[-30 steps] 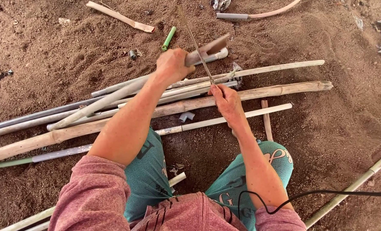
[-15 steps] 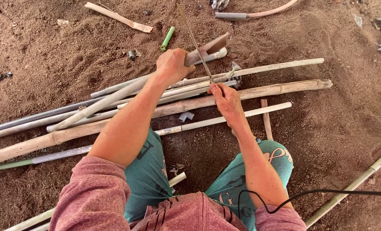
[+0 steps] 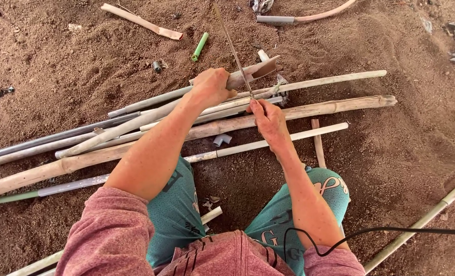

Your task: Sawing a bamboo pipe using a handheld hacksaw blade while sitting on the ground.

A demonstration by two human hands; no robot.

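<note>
Crouching over a spread of poles on bare brown soil, the person works with both hands near the middle of the pile, and I take the thick wooden pole (image 3: 135, 145) that runs across the whole heap as my marker. Far to its left end, grey pipes (image 3: 43, 140) and a green-tipped one (image 3: 13, 197) lie fanned out on the dirt. Just above the pole, the left hand (image 3: 212, 87) is wrapped tight around a pale stick with a slanted, cut end (image 3: 255, 70), fingers closed fully on it, pinning it down. Compared with a second ago, almost nothing has shifted: the hands, the stick and the blade sit in the same spots, so the cutting looks mid-stroke or paused rather than finished, and the stick is not yet parted. To the right of that hand, the right hand (image 3: 268, 120) lies right on the pole, its fingers curled shut around the lower end of a thin saw blade (image 3: 232, 46), which slants up and away across the gripped stick. A small grey pipe elbow (image 3: 221, 139) lies just below the pole, near a slim white pipe (image 3: 278, 141). Well above the pole, a short green tube (image 3: 200, 46) and a flat wood offcut (image 3: 140, 21) rest on the earth. Farther right the soil is loose and scuffed, with another pale pole (image 3: 421, 222) angling off at the lower corner, and a black cable (image 3: 391, 230) trailing by the person's knee.
</note>
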